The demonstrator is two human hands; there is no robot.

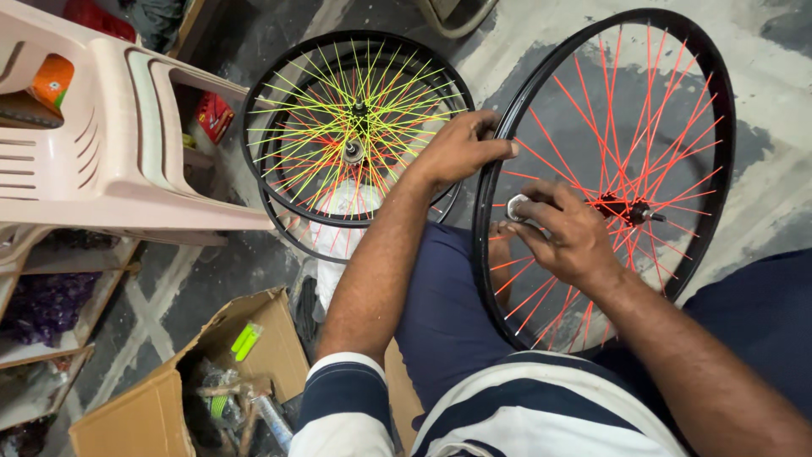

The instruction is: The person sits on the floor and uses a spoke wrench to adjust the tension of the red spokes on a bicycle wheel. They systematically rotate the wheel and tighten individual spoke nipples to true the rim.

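An open brown cardboard box point(161, 398) sits lower left; a small red packet point(215, 115) lies beneath the chair.

We see a black bicycle wheel point(606, 178) with bright red-orange spokes standing nearly upright between the knees, its hub a little right of centre. A small round silver tool point(516, 207) sits against the spokes near the rim's left side.

The left arm extends forward with the left hand point(461, 148) palm-down, fingers curled closed in a grip, while the right forearm angles inward from the lower right, its wrist bent, the right hand point(568, 233) closed with thumb and fingertips pinched together.
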